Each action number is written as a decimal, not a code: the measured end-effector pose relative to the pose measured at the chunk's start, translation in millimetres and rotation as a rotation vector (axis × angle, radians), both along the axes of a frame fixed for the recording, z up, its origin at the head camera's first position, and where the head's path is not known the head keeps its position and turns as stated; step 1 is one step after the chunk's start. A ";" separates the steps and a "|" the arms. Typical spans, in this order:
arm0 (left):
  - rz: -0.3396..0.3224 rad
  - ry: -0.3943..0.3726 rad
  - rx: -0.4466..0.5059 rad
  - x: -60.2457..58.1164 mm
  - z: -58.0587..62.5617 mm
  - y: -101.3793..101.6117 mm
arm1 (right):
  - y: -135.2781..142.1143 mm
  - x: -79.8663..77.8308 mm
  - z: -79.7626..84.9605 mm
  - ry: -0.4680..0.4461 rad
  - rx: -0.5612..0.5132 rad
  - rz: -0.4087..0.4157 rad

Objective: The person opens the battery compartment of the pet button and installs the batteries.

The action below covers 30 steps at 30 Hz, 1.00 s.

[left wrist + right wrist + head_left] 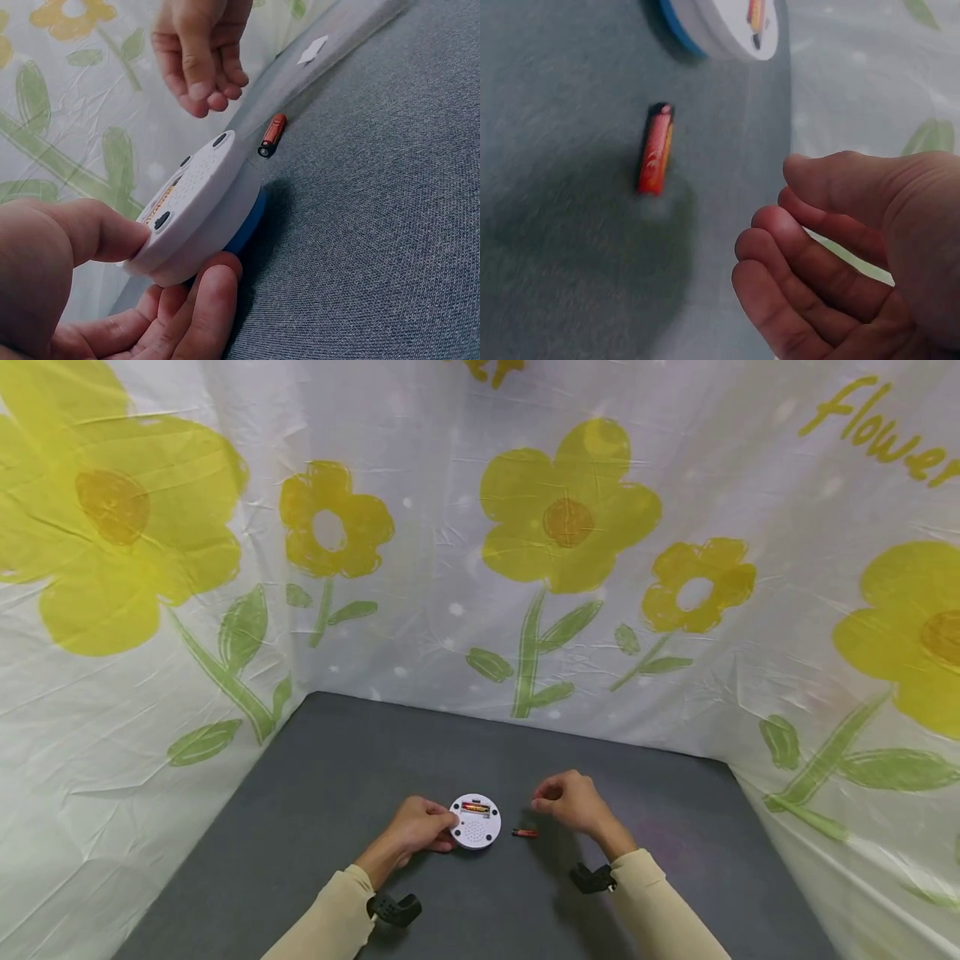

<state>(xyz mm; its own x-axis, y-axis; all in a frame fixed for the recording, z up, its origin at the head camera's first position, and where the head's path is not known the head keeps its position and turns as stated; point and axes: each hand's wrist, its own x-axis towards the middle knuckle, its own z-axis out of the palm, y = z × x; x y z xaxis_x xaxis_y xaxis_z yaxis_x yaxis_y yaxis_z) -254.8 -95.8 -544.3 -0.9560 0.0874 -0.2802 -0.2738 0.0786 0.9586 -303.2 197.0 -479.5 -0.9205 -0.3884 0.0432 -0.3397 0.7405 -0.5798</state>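
My left hand grips the left edge of a round white battery-powered device, thumb on its upturned underside and fingers beneath. That face has small black feet, a patch of tiny holes and an uncovered battery compartment with a red and gold battery in it. A blue part shows on the device's lower side in the left wrist view. A loose red battery with a black end lies on the table to the right of the device. Past that battery, my right hand hovers with loosely bent fingers, holding nothing.
The dark grey table meets a white curtain printed with yellow flowers at the back and both sides. A small white patch shows beyond the loose battery in the left wrist view. Both wrists wear black straps.
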 end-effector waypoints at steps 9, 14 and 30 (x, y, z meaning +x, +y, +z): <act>0.007 -0.007 -0.021 -0.7 -1.8 -0.8 | 6.0 5.9 -15.4 0.028 0.056 0.148; 0.005 -0.003 -0.011 -0.1 -2.1 -0.1 | 3.8 6.1 -34.9 0.104 0.124 0.258; 0.007 -0.012 -0.027 -1.6 -2.4 0.7 | 2.6 5.3 -47.8 0.257 0.145 0.304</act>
